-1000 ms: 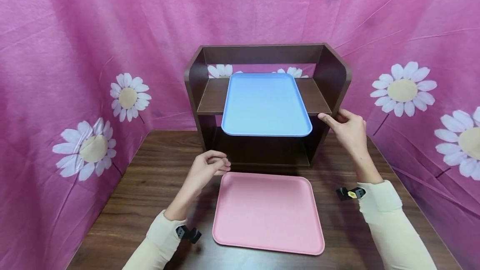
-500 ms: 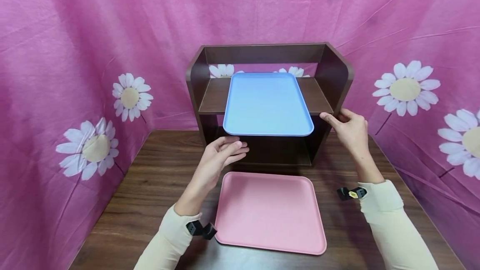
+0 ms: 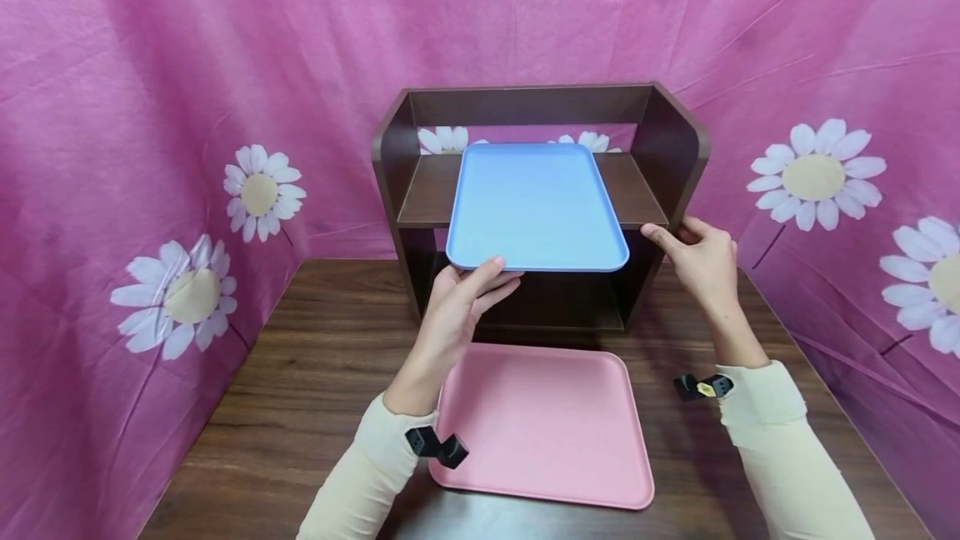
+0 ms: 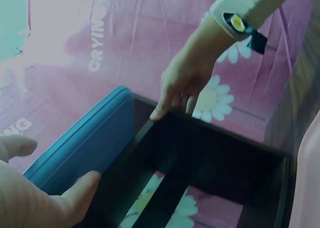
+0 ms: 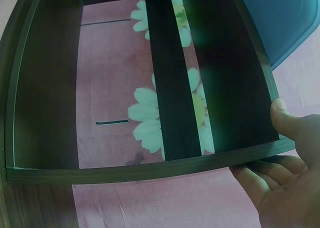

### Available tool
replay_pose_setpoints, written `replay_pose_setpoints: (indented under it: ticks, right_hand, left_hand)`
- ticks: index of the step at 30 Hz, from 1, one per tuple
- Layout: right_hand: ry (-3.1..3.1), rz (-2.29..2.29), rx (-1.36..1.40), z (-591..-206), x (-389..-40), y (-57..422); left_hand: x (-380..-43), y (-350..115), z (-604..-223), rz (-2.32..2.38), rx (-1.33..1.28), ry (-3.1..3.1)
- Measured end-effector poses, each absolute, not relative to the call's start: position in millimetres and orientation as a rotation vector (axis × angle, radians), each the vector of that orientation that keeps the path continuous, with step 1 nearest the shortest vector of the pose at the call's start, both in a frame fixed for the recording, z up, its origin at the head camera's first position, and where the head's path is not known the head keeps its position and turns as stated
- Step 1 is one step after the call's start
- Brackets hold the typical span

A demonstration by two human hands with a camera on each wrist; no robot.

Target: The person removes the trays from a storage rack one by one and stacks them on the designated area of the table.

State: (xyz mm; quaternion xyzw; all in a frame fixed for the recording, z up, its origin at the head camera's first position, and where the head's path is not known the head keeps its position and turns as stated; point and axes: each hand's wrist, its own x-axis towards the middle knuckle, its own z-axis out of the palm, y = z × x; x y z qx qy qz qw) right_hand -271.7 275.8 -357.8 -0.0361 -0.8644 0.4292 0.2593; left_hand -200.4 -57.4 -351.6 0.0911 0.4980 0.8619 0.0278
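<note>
Left hand [image 3: 453, 300] moved up to blue tray [image 3: 536, 207] overhanging shelf [image 3: 671, 158], thumb and fingers astride rim (pinching? can't tell); right hand [image 3: 697, 262] grips shelf's side. Lopsided corner pull could tip tray.

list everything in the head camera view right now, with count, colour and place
blue tray: one, light blue, on the upper board, jutting past its front
pink tray: one, pink, on the table before the shelf
shelf: one, dark brown, on the table
table: one, brown wood, below
cloth: pink-purple, behind and beside
daisies: six, white, printed on cloth
wrist devices: two, black, at the wrists
sleeves: two, cream, on forearms
left hand: one, at blue tray's front edge
right hand: one, gripping shelf's right side
</note>
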Motion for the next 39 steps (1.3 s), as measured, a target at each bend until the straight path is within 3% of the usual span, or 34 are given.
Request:
replay_pose_setpoints:
  ticks: [19,39]
  right_hand:
    - [-2.345,1.205,-0.107,-359.3,-269.8,274.6]
    - [-2.321,1.211,-0.096,-357.0,-269.9,272.8]
  left_hand:
    - [-197.6,-7.6,-346.3,2.996,0.053,0.914]
    - [-189.2,-2.8,-340.3,3.174,-0.006,0.879]
